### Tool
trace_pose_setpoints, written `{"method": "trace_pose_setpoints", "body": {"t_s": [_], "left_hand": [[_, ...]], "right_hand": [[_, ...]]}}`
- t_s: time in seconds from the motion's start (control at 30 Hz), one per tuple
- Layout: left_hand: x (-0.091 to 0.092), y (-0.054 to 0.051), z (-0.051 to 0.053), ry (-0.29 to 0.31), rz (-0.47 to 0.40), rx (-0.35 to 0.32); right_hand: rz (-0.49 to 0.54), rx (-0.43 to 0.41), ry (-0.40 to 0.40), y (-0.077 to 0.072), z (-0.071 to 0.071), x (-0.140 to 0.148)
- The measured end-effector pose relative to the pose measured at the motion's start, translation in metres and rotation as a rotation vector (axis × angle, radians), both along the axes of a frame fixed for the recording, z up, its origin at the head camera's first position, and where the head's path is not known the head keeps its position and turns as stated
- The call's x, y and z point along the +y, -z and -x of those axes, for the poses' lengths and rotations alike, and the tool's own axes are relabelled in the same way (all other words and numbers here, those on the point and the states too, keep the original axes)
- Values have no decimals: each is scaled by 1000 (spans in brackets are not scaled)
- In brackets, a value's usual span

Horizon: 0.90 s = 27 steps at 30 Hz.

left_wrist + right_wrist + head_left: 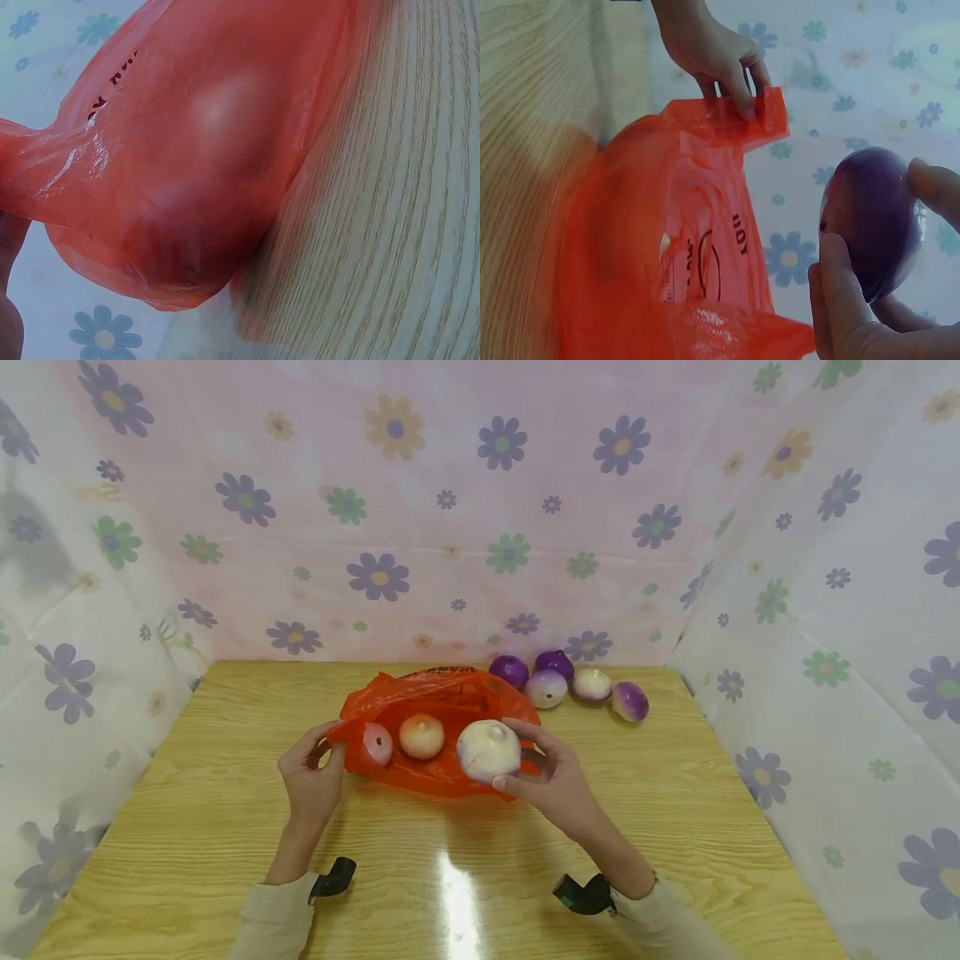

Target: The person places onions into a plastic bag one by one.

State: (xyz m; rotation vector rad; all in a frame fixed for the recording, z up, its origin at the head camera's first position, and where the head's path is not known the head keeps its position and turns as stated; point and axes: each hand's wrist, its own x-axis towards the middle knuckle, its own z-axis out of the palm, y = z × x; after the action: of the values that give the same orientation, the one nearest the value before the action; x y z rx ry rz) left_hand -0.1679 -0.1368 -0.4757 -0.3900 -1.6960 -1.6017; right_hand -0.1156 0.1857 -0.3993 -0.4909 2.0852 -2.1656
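A red plastic bag (442,783) lies on the table with its mouth spread. Two turnips are inside it, a pinkish one (378,743) at the left and a pale round one (422,737) beside it. My left hand (313,781) pinches the bag's left edge between thumb and fingers; in the right wrist view, this hand (716,52) grips a folded handle. Over the right part of the bag's mouth, my right hand (551,781) holds a white and purple turnip (489,752). Its dark purple side (874,221) faces the right wrist camera.
Several loose turnips, among them a purple one (630,702), a white one (592,685) and a pale violet one (546,689), sit at the table's back right. Flowered cloth (450,527) hangs behind the wooden table (660,827) and along both sides.
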Motion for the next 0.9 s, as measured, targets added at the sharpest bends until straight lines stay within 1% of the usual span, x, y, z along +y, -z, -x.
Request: {"method": "trace_pose_setpoints", "body": {"t_s": [0.07, 0.17, 0.27, 0.4, 0.53, 0.7, 0.77, 0.9], "left_hand": [[0, 0, 1, 4, -3, 2], [0, 2, 3, 1, 4, 8], [0, 4, 4, -9, 20, 18], [1, 4, 5, -23, 40, 37], [0, 4, 5, -20, 48, 42], [0, 3, 4, -13, 52, 47], [1, 2, 4, -8, 52, 39], [2, 0, 3, 5, 41, 22]], "right_hand": [[-20, -3, -9, 0, 1, -4], [-85, -19, -7, -2, 2, -9], [-192, -39, 11, -3, 5, -14], [-311, -51, 10, -7, 11, -20], [-372, -37, -13, -12, 17, -27], [-467, 12, -38, -19, 25, -37], [-507, 33, -51, -21, 30, -40], [-593, 48, -69, -25, 42, -46]]}}
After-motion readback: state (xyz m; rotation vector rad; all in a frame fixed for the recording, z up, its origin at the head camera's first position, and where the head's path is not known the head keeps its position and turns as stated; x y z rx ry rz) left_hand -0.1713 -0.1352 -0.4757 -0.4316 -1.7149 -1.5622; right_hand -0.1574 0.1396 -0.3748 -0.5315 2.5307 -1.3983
